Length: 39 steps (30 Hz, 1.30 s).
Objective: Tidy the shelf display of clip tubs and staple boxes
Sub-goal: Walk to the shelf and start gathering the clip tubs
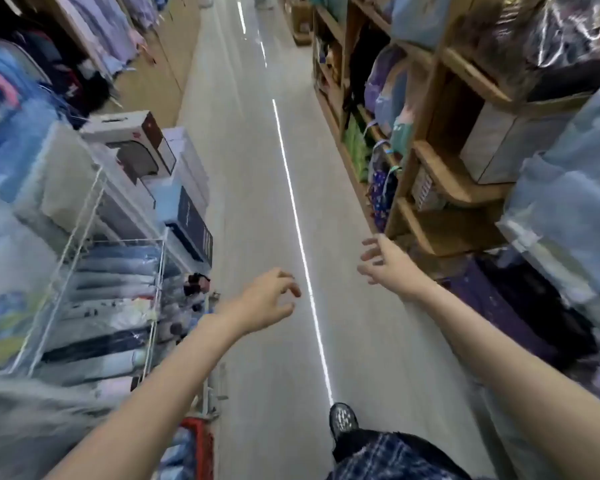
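Both hands are out over the grey aisle floor (pixel 257 168), either side of the bright light streak (pixel 293 202) on it. Left hand (pixel 265 299) sits just left of the streak, fingers loosely curled, holding nothing. Right hand (pixel 385 265) is right of the streak, fingers spread & relaxed, empty, near the wooden shelving (pixel 447 174). One shoe (pixel 343 419) is at the streak's near end. Clip tubs & staple boxes: can't pick them out, picture is blurred.

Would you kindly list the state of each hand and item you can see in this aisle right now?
Left hand: empty, fingers loosely curled, held over the floor.
Right hand: empty, fingers spread, reaching forward.
White box: closed, tilted atop the stacked goods on the left.
Wooden shelves: stocked with bags, lowest compartment bare.
Clip tubs, staple boxes: not visible.
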Motion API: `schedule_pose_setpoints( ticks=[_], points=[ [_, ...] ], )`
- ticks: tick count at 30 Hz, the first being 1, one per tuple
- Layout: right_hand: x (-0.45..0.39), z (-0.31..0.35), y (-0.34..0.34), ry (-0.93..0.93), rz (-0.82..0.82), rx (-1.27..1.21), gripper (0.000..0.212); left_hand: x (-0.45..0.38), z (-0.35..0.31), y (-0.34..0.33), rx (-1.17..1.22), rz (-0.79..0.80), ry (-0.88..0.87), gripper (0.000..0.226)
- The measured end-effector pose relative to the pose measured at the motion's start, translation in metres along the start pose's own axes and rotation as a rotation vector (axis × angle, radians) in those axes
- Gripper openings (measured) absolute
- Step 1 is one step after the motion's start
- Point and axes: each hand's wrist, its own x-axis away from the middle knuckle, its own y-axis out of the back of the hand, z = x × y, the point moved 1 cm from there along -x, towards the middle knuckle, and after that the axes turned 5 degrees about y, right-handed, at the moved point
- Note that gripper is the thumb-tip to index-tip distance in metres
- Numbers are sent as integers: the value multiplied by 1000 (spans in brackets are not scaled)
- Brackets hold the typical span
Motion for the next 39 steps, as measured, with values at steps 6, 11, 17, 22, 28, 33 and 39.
schedule_pose_setpoints(
  ticks=[6, 11, 17, 22, 28, 33, 39],
  points=[
    [-184, 81, 25, 193, -63, 83, 38, -125, 73, 133, 153, -378, 79, 12],
    [-359, 135, 33, 544, -105, 417, 39, -243, 159, 218, 85, -291, 59, 15],
    [-551, 170, 74, 590, -95, 838, 28, -395, 277, 322, -106, -237, 80, 24],
    [-704, 200, 111, 333, -362, 547, 20, -535, 318, 395, -74, -226, 16, 24],
    [-947, 201, 97, 174, -237, 348, 9, -726, 400, 459, -220, -75, 18, 26],
    [-1124, 250, 99, 215, -162, 305, 17, -855, 455, 563, -182, -162, 45, 24],
    [-1340, 305, 123, 306, -119, 263, 28, -1005, 560, 668, -176, -210, 145, 23]
  ],
)
